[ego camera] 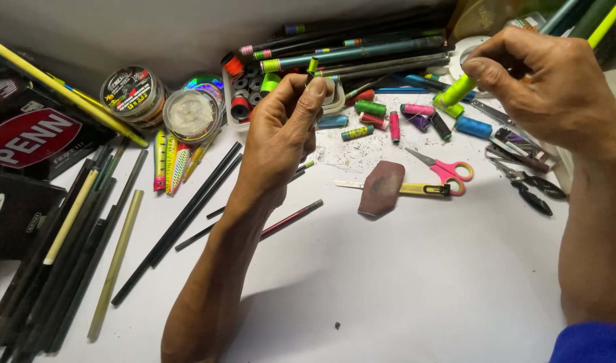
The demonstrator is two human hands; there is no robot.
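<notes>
Bright, sharp, soft shadows below arms

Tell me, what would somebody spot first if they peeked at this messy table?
Probably the two hands raised mid-table: the left hand pinches a small yellow-green piece, the right hand grips a neon green spool at upper right. Next, the pink-handled scissors in the middle and the dark rods fanned along the left.

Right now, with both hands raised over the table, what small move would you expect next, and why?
Probably bringing the two hands together. The left hand pinches a thin dark piece with a yellow-green band upright at its fingertips, while the right hand grips a neon green spool-like piece, tilted toward the left. A wide gap separates them above the thread spools, so closing it seems likeliest.
</notes>
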